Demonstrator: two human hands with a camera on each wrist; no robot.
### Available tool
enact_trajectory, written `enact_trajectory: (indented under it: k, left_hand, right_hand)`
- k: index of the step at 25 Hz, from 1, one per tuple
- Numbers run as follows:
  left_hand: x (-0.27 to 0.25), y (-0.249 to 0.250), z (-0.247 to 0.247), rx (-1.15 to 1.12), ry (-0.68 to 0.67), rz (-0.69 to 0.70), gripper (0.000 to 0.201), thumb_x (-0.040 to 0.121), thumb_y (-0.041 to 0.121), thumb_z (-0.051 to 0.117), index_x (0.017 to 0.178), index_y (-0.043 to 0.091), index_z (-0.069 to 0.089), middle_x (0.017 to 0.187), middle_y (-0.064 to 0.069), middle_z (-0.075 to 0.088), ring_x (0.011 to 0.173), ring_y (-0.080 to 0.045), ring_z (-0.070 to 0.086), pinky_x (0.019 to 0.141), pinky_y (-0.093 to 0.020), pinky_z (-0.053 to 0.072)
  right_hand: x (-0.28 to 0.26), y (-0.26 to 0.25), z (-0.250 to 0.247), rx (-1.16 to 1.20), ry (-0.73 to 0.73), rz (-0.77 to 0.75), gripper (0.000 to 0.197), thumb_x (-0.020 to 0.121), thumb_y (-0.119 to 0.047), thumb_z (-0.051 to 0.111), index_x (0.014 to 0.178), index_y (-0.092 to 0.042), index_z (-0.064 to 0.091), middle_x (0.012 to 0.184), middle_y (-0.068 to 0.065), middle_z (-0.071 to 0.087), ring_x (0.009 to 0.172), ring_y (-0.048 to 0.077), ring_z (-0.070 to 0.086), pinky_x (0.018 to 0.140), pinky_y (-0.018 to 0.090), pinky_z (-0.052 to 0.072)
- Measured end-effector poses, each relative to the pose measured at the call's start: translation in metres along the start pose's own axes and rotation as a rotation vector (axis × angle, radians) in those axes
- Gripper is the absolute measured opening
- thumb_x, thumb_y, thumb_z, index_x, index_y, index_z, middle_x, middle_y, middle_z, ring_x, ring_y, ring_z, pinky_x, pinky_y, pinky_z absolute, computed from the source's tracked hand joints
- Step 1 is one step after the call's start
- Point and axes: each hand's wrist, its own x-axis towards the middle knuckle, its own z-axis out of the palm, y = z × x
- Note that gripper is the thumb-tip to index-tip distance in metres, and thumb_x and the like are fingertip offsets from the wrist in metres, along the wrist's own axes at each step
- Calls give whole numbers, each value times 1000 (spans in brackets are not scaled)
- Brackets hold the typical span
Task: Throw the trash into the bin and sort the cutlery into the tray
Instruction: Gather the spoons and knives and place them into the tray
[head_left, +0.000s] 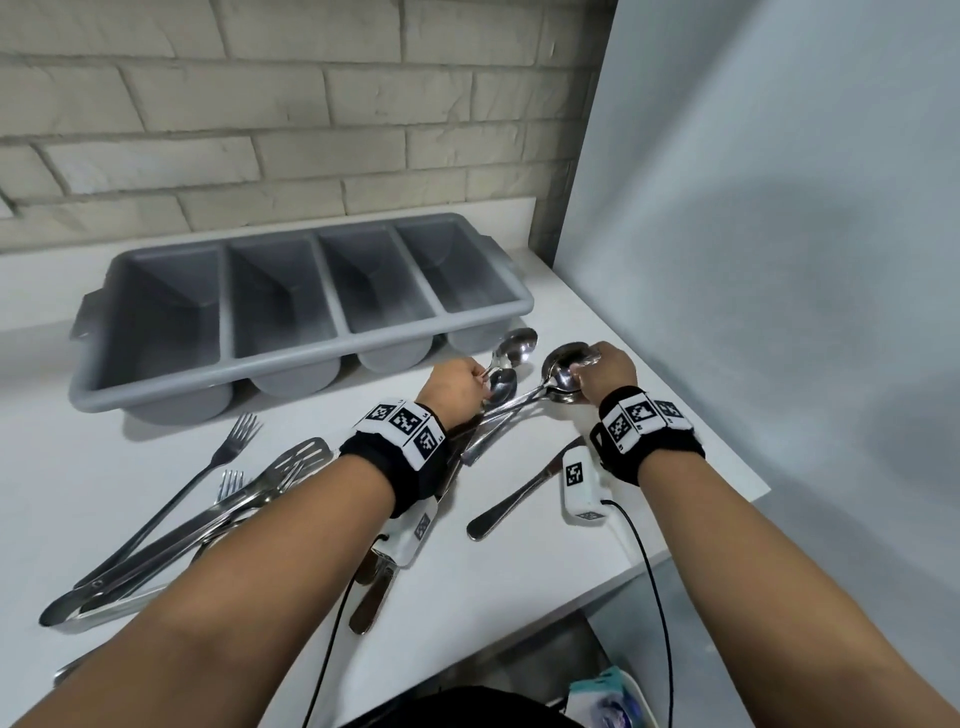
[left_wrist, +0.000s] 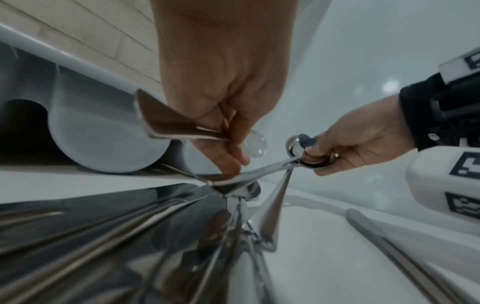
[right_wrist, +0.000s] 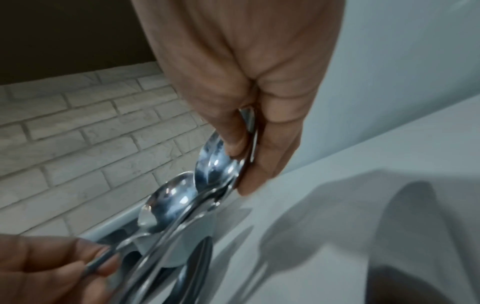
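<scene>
On the white surface (head_left: 597, 519) the grey tray (head_left: 291, 358) with four compartments sits at about eleven o'clock from the hands, its near rim just beyond them. The right hand (head_left: 605, 371) has its fingers (right_wrist: 233, 131) curled and pinching the bowls of a few stacked spoons (head_left: 563, 369), thumb pressed inside the top bowl; how many spoons are in the stack is hard to tell. The left hand (head_left: 454, 387) pinches the thin handle of another spoon (head_left: 511, 345), whose bowl points toward the tray at twelve o'clock. A knife (head_left: 519, 493) lies at six o'clock from the right hand, near its wrist. At eight o'clock from the left hand lie a fork (head_left: 228, 452), tongs (head_left: 171, 551) and a slotted spatula (head_left: 304, 454), piled together under the left forearm.
</scene>
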Motion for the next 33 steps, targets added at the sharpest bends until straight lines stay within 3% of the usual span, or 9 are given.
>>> enact_trajectory:
  k: [5,9,13,15,18,22,25,30,33]
  left_hand:
    - [-2,12,2,77,55,166,19,92,10,39,95,15,57,101,-12,70,90,-29,63,87,-36,50]
    - [-8,19,0,-101,-25,193,9,98,17,41,100,13,49,85,-5,62,52,-14,59,55,-22,51]
    - [-6,17,-12,-47,-27,185,26,89,14,58,114,10,56,97,-3,62,83,-19,59,83,-31,50]
    - [-6,12,-18,-20,12,138,23,90,13,57,112,9,58,99,-7,65,88,-20,58,85,-29,46]
    - [-8,0,-21,-7,77,68,9,91,13,52,100,14,56,101,-10,70,87,-24,63,84,-33,50]
    - [-11,-11,-26,10,127,5,13,95,17,46,102,11,55,85,-1,66,72,-17,55,70,-26,39]
    - [-17,-15,-30,30,117,-15,18,95,17,46,107,9,57,87,-2,68,71,-14,54,71,-23,37]
    - [-17,-21,-32,44,109,-48,23,94,15,49,113,5,58,107,-13,70,85,-20,57,77,-22,37]
    - [-15,-22,-29,42,128,-62,25,92,15,51,114,6,58,104,-13,68,97,-29,62,81,-25,41]
  right_hand:
    - [1,-17,2,292,15,-52,25,82,-2,56,106,2,61,112,22,66,107,34,61,86,32,47]
    - [3,-37,2,380,61,-62,27,84,-2,57,110,2,61,115,20,65,107,32,60,88,28,46]
    - [8,-45,7,563,-53,-29,8,84,-7,62,86,1,63,90,17,65,89,32,64,66,31,56]
    - [10,-45,12,667,-187,56,26,91,-25,56,73,-7,55,86,13,59,74,30,62,49,30,57]
    - [11,-41,24,643,-282,178,44,97,-43,31,89,-7,54,83,8,56,59,21,52,58,36,52]
    - [10,-33,46,92,-339,67,31,93,-18,46,62,-12,43,84,10,51,82,24,53,81,36,50]
    - [10,-37,54,-60,-354,9,16,86,-16,60,76,-3,60,81,10,57,78,23,52,64,26,47]
    - [13,-46,52,-96,-420,-44,29,88,-10,56,112,4,63,117,16,67,90,26,62,69,27,51]
    - [15,-47,45,119,-418,-68,25,90,1,51,112,5,62,115,24,65,84,31,63,84,40,57]
